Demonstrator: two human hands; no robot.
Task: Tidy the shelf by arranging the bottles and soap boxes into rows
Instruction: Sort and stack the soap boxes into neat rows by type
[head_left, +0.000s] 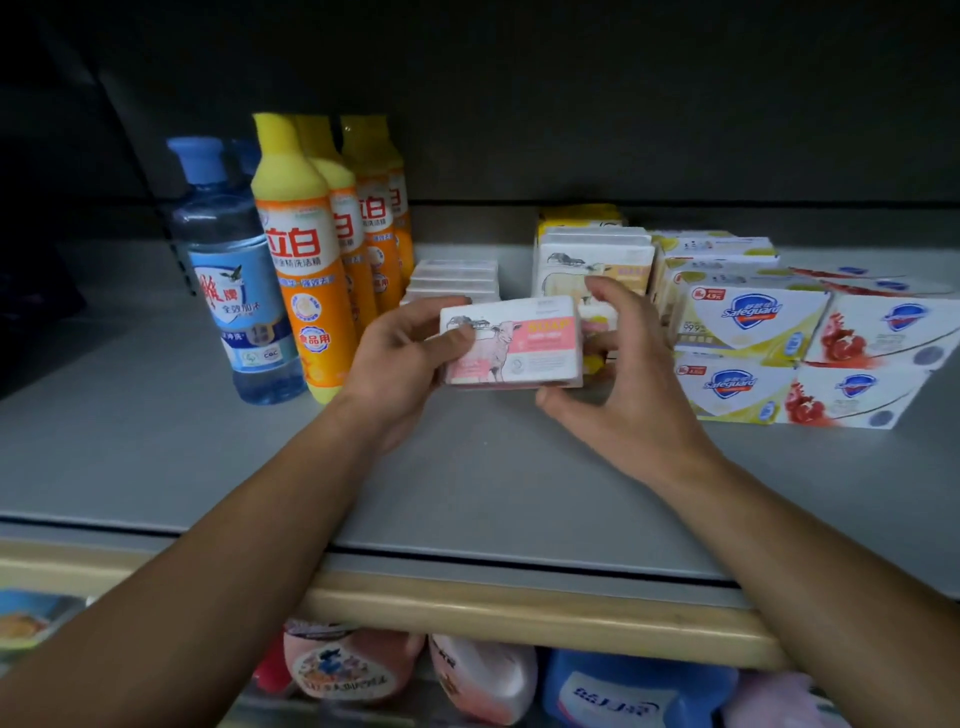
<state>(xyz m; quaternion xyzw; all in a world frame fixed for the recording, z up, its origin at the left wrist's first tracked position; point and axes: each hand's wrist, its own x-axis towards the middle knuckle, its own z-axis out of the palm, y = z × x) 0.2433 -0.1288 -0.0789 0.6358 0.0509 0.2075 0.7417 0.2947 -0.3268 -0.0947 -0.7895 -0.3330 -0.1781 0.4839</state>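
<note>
Here you are holding the pink-and-white cardboard soap box with the sheep drawing (511, 340) up off the grey shelf board (156, 441), label towards you, in the gap between the low stack of white soap boxes (454, 280) and the standing cream sheep-print boxes (592, 260), probably so it can join one of those rows. Your left hand (400, 353) is clamping its left end, thumb on the face and fingers behind. Your right hand (618, 374) is cupping loosely at its right end, fingers apart; whether they are touching it I cannot tell.

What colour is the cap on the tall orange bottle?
Yellow: the cap of the front orange bottle, clearest in the head view.
</note>
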